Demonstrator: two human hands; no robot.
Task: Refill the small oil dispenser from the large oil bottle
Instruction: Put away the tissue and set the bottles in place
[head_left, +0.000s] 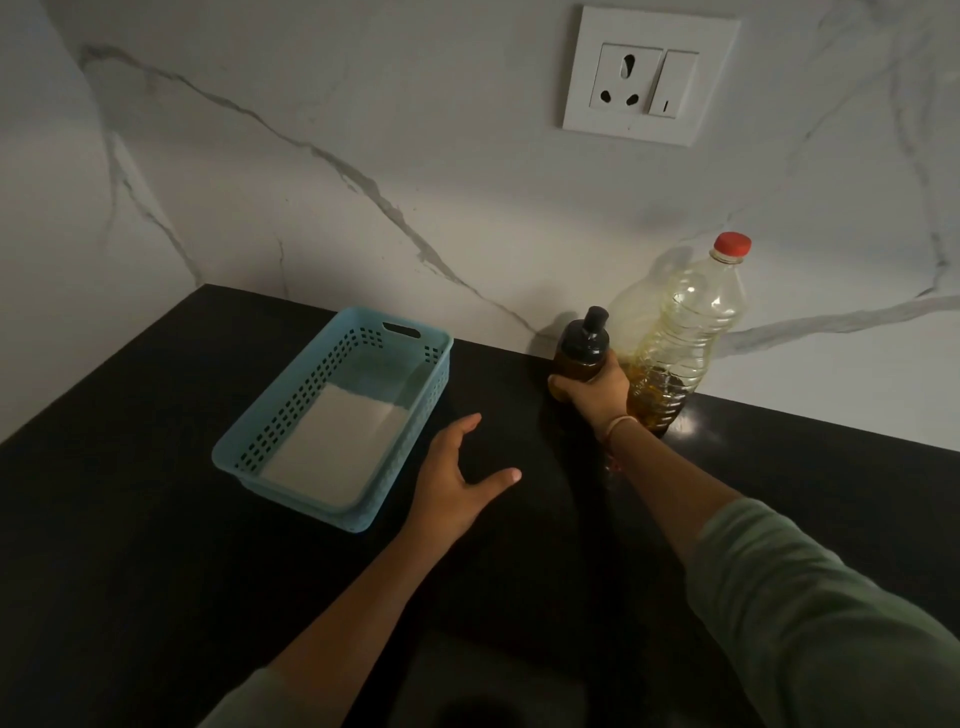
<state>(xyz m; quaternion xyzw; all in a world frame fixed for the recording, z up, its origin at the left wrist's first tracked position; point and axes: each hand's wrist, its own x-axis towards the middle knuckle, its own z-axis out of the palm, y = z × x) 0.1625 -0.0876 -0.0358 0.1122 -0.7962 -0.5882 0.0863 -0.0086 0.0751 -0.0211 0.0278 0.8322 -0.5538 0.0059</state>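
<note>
The small oil dispenser, amber glass with a black pump top, stands near the back wall on the black counter. My right hand is wrapped around its lower body. Right behind it stands the large oil bottle, clear plastic with a red cap, holding yellow oil only in its lower part. My left hand hovers over the counter left of the dispenser, fingers spread and holding nothing.
A light blue perforated basket with a white liner sits on the counter to the left of my hands. A white wall socket with a switch is set in the marble backsplash above the bottles.
</note>
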